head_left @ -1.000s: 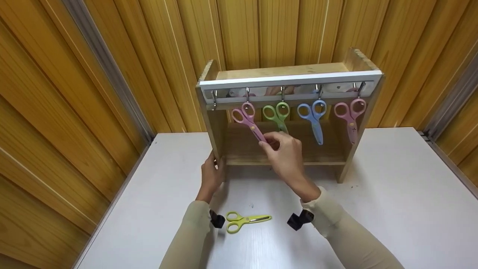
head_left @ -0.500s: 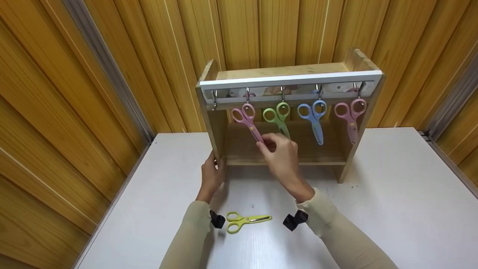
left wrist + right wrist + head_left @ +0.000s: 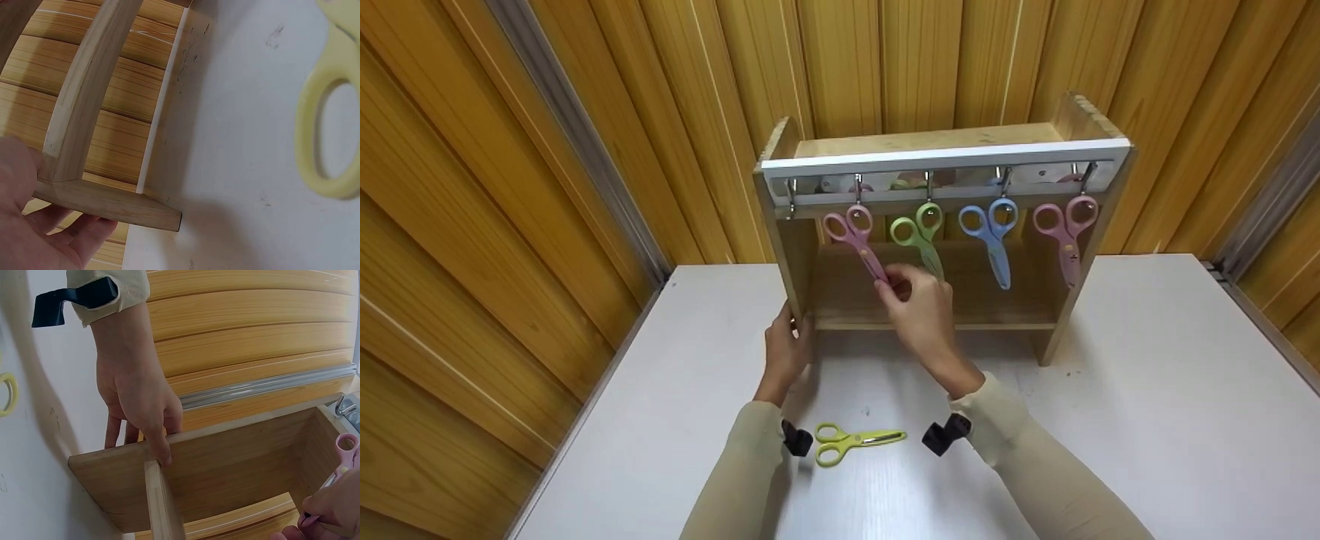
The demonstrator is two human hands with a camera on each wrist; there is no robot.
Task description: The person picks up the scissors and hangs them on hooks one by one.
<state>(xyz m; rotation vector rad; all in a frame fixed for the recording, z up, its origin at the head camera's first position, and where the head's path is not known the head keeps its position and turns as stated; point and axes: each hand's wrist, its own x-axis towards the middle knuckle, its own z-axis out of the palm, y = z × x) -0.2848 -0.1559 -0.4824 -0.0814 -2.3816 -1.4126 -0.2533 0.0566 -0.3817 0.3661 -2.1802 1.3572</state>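
A wooden rack (image 3: 934,326) stands on the white table, a row of metal hooks along its front bar. Low on its left side panel (image 3: 107,207), my left hand (image 3: 786,351) grips the wood, thumb inside and fingers outside in the right wrist view. Pink scissors (image 3: 855,234) hang by one handle loop from the second hook from the left. My right hand (image 3: 924,311) pinches them near the blade tip, holding them slanted; its fingers hide the tip. Green scissors (image 3: 919,232) hang just behind that hand. Yellow scissors (image 3: 847,442) lie on the table between my forearms.
Blue scissors (image 3: 991,232) and another pink pair (image 3: 1066,232) hang farther right. The leftmost hook (image 3: 790,199) carries nothing. Wood-patterned walls (image 3: 915,60) rise behind and at both sides of the table (image 3: 1185,360).
My right hand has moved slightly left, still pinching the pink scissors, whose blades shift a little with it. My left hand keeps its place on the side panel.
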